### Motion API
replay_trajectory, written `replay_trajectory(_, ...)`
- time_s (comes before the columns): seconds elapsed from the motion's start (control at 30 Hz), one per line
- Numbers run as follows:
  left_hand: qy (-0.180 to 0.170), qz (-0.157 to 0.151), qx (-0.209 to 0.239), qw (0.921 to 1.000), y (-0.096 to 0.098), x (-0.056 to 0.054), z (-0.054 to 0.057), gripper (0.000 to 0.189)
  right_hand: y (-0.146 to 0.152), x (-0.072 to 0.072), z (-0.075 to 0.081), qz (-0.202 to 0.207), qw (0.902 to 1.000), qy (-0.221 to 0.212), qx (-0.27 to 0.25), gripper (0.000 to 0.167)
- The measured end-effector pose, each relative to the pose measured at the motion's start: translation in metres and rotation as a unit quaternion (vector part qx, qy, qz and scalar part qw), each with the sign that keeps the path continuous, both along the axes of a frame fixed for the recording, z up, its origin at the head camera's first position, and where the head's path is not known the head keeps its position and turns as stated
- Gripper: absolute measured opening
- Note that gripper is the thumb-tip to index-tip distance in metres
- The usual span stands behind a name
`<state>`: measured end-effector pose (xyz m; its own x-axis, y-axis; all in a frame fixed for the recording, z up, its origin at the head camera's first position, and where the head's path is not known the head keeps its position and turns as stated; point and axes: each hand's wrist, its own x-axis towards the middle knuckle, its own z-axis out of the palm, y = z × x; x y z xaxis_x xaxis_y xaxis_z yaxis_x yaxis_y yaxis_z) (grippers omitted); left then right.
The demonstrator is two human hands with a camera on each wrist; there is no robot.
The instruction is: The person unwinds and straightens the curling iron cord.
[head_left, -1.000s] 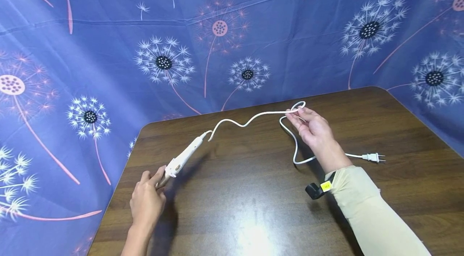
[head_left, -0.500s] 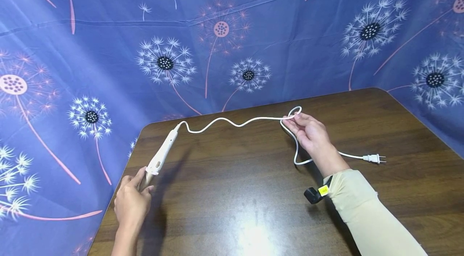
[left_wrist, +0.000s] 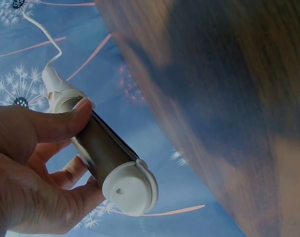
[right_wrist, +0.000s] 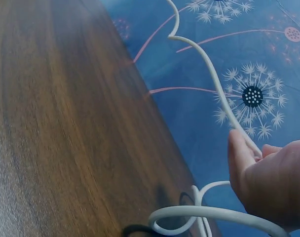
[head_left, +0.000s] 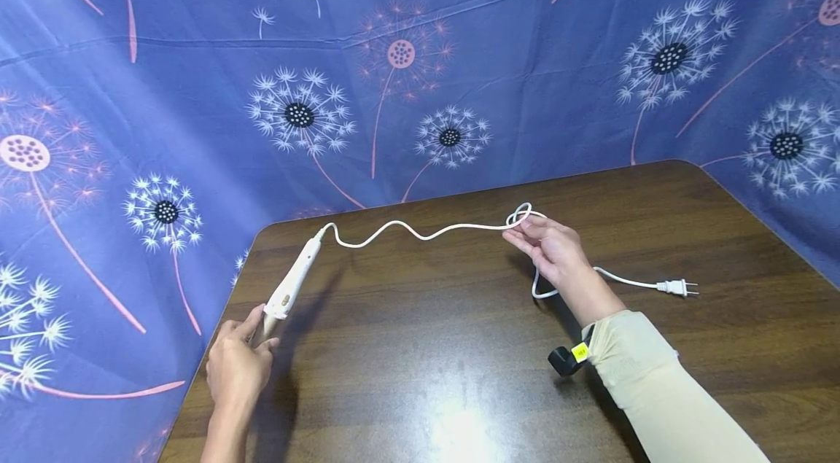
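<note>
My left hand (head_left: 238, 368) grips a curling iron by its bronze barrel (left_wrist: 105, 148), thumb on one side and fingers on the other. Its white handle (head_left: 295, 277) points away toward the back of the table, and its white round end cap (left_wrist: 130, 190) faces the left wrist camera. From the handle a wavy white power cord (head_left: 426, 237) stretches right to my right hand (head_left: 558, 251), which pinches it between thumb and fingers. A small loop of cord stands above those fingertips. Beyond the wrist the cord ends in a two-pin plug (head_left: 672, 288) lying on the table.
The brown wooden table (head_left: 407, 346) has a rounded back edge. Behind it hangs a blue cloth (head_left: 499, 33) printed with dandelions. A black wrist camera (head_left: 564, 361) with a yellow label sits at the right sleeve.
My left hand has moved left with the curling iron, turning the handle more upright in view. My right hand has come slightly nearer and left with the cord; its loop has shifted too.
</note>
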<state>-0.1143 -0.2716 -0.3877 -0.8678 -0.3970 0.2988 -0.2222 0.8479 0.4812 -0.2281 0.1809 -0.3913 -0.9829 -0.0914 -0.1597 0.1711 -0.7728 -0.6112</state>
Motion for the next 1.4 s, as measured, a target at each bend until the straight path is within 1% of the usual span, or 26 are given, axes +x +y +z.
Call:
replay_trajectory(0.1,-0.003,0.005,0.005,1.0,-0.001,-0.001,0.0,0.061,-0.001,0.0,0.0,0.007,0.9997,0.007,0.022,0.035)
replay_trajectory(0.2,-0.009,0.005,0.009,0.9999,-0.003,-0.002,0.0,0.06,-0.003,0.0,0.0,0.009,0.9987,0.007,0.049,0.034)
replay_trajectory(0.37,-0.011,0.004,0.008,0.9999,-0.007,-0.003,-0.002,0.061,-0.004,0.002,0.0,0.005,0.9937,-0.001,0.112,0.02)
replay_trajectory(0.47,-0.014,0.009,0.009,0.9998,-0.009,-0.003,-0.002,0.06,-0.003,0.002,0.0,0.003,0.9913,0.0,0.131,0.022)
replay_trajectory(0.63,-0.025,0.008,0.017,0.9995,-0.012,-0.005,-0.004,0.06,-0.001,0.002,0.002,-0.007,0.9923,-0.003,0.123,0.016)
replay_trajectory(0.9,-0.04,0.012,0.017,0.999,-0.017,-0.007,-0.006,0.061,0.003,0.006,0.007,-0.021,0.995,-0.009,0.097,0.016)
replay_trajectory(1.03,-0.051,0.016,0.015,0.9985,-0.021,-0.009,-0.008,0.06,0.006,0.008,0.008,-0.016,0.9955,-0.01,0.093,0.012)
replay_trajectory(1.2,-0.068,0.022,0.017,0.9973,-0.025,-0.01,-0.012,0.061,0.012,0.011,0.01,-0.006,0.9956,-0.005,0.093,0.014)
replay_trajectory(1.4,-0.085,0.028,0.017,0.9958,-0.03,-0.01,-0.015,0.063,0.016,0.015,0.015,-0.001,0.9968,0.006,0.08,0.013)
